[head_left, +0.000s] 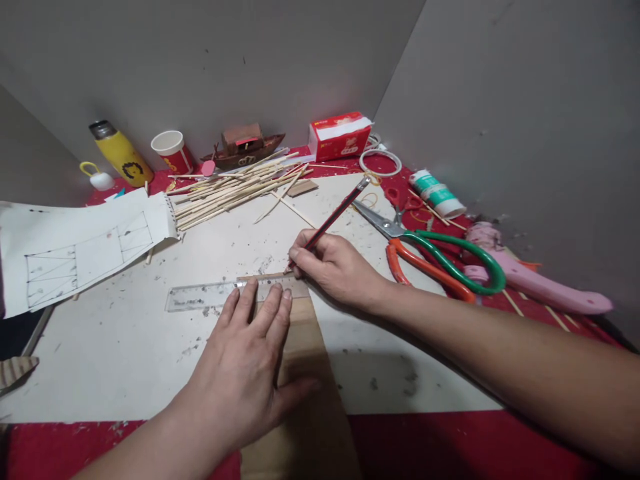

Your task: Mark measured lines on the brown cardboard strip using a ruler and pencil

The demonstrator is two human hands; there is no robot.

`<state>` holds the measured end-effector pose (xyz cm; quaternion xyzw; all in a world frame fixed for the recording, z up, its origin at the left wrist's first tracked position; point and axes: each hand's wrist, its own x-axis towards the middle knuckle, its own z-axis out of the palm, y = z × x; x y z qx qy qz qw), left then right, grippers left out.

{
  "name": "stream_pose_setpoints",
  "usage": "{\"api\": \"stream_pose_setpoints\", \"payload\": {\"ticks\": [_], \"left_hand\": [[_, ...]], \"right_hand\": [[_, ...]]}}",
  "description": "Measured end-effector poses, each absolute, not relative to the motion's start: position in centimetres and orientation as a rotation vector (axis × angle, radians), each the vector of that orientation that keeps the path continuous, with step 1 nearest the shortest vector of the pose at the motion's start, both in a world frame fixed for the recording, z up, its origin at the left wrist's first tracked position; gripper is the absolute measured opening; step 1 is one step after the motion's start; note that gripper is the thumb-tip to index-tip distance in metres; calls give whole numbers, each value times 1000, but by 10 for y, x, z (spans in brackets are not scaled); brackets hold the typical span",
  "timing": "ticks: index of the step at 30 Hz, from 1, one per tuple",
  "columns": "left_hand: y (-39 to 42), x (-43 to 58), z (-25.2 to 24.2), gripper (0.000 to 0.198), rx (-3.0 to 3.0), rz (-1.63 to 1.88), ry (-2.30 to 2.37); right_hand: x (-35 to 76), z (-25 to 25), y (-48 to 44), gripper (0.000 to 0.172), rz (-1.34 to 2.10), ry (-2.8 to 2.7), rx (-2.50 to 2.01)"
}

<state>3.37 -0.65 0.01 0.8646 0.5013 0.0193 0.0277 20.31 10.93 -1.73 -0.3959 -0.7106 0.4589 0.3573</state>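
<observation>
My left hand (245, 363) lies flat with fingers stretched out, its fingertips pressing a clear plastic ruler (193, 298). Under the ruler is a thin brown wooden board (313, 373), which runs towards me beneath that hand; the thumb is out to the right over it. In my right hand (337, 267) is a dark red-and-black pencil (340, 212), gripped with closed fingers and tilted up to the right. Its point is low, at the ruler's far edge near the end of the board; my fingers partly cover the exact contact.
Wooden sticks (230, 197) lie piled behind the white work sheet (125, 353). Large scissors (425, 247) rest at right, near a pink tool (555, 283). A drawing (95, 243) is at left. A bottle (120, 153), paper cup (175, 153), model boat (245, 147) and tissue pack (340, 138) stand behind.
</observation>
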Motion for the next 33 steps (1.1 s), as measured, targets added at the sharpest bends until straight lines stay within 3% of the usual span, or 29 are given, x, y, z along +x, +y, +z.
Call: {"api": "stream_pose_setpoints", "payload": {"ticks": [33], "left_hand": [[-9,33,2,90,2659,67,1565]], "right_hand": [[202,-16,108,17,1104,-1971,-1025]]}}
